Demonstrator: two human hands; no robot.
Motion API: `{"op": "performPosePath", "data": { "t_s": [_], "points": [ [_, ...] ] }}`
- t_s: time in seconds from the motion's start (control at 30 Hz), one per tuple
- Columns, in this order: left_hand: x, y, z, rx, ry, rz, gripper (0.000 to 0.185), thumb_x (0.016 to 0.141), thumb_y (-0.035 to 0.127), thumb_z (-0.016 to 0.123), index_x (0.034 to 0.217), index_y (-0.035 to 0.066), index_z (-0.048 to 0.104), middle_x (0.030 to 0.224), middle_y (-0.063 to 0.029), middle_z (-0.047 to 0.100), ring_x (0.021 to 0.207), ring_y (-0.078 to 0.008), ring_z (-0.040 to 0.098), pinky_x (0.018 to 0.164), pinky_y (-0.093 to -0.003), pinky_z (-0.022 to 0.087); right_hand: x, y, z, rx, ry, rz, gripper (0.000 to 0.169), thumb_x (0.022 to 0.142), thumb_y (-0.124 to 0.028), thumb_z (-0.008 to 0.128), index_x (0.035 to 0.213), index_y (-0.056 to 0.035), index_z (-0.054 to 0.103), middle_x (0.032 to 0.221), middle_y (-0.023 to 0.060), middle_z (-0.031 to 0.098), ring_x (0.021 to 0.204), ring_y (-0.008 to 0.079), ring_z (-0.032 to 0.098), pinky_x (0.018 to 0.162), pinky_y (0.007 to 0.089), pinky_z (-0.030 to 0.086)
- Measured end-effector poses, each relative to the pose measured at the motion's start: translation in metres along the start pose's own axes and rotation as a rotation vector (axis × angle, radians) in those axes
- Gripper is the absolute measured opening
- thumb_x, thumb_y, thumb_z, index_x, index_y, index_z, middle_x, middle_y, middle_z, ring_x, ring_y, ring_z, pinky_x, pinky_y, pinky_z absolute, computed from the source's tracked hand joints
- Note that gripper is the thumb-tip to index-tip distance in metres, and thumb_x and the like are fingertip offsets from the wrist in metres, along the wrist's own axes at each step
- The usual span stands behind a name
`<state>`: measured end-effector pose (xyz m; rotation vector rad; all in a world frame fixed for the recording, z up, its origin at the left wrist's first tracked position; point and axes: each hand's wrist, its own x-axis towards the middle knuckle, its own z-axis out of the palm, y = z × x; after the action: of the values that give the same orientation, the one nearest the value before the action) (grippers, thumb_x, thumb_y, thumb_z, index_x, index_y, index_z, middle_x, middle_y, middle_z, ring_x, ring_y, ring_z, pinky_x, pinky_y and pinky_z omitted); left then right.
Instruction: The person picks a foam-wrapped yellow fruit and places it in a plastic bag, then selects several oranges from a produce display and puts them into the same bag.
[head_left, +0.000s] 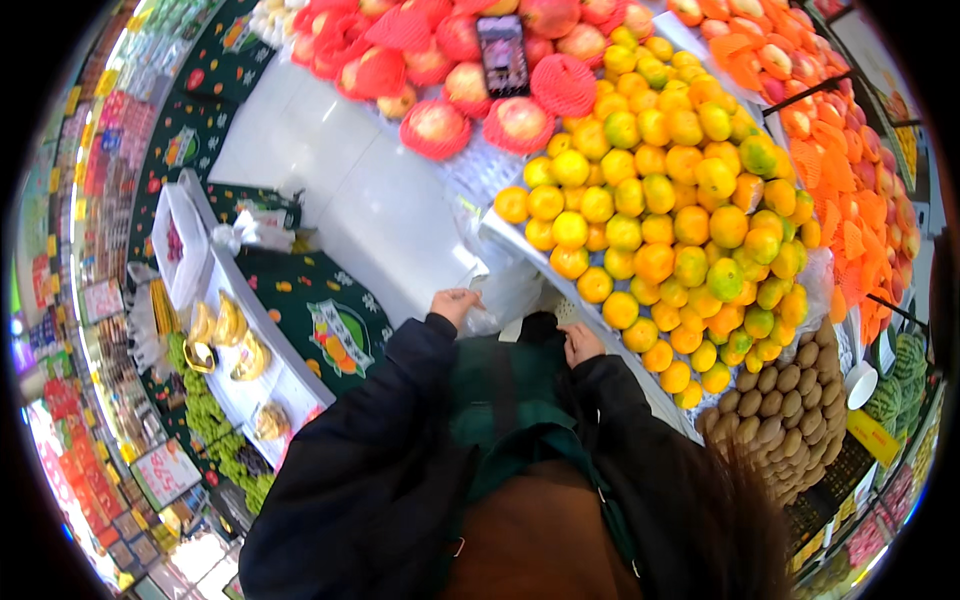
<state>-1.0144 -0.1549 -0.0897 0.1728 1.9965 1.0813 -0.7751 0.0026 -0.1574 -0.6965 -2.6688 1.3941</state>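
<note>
My left hand (455, 306) is low in front of me, its fingertips at a clear plastic bag (510, 294). Whether they pinch the film cannot be made out. Beside the front edge of the fruit stand, my right hand (581, 344) has loosely bent fingers and nothing visible in it. Just beyond it rises a big heap of orange and green-tinged mandarins (660, 217). A smartphone (502, 56) with a lit screen lies on red-and-yellow fruits (439, 127) in red foam nets. A dark green apron (502, 405) covers my front.
Left of me a white counter (281, 352) carries bananas (229, 322) and a white plastic bag (180, 244) of red fruit. Green grapes (202, 405) lie along its far side. Kiwifruit (787, 405), fruits in orange nets (840, 195) and watermelons (896, 382) are on the right. Pale tiled floor (360, 180) lies ahead.
</note>
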Motion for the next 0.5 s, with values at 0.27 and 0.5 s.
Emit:
{"op": "performPosePath", "data": {
  "t_s": [0.27, 0.5],
  "points": [
    [-0.072, -0.024, -0.063, -0.280, 0.077, 0.171, 0.026, 0.079, 0.019, 0.062, 0.059, 0.004, 0.060, 0.055, 0.0004, 0.054, 0.050, -0.0056, 0.043, 0.049, -0.0223, 0.034, -0.038, 0.031, 0.048, -0.093, -0.075, 0.098, 0.024, 0.076, -0.002, 0.048, 0.096, -0.0094, 0.058, 0.089, 0.0108, 0.058, 0.079, 0.0294, 0.058, 0.069, 0.0349, 0.047],
    [-0.146, -0.051, -0.111, -0.500, -0.107, 0.227, 0.022, 0.079, 0.016, 0.061, 0.061, 0.005, 0.055, 0.061, 0.0000, 0.054, 0.057, -0.0050, 0.045, 0.054, -0.0202, 0.034, -0.044, 0.004, 0.108, -0.235, -0.238, 0.150, 0.022, 0.074, -0.005, 0.050, 0.092, -0.0088, 0.061, 0.091, 0.0110, 0.060, 0.081, 0.0292, 0.058, 0.072, 0.0365, 0.048]
  ]
}}
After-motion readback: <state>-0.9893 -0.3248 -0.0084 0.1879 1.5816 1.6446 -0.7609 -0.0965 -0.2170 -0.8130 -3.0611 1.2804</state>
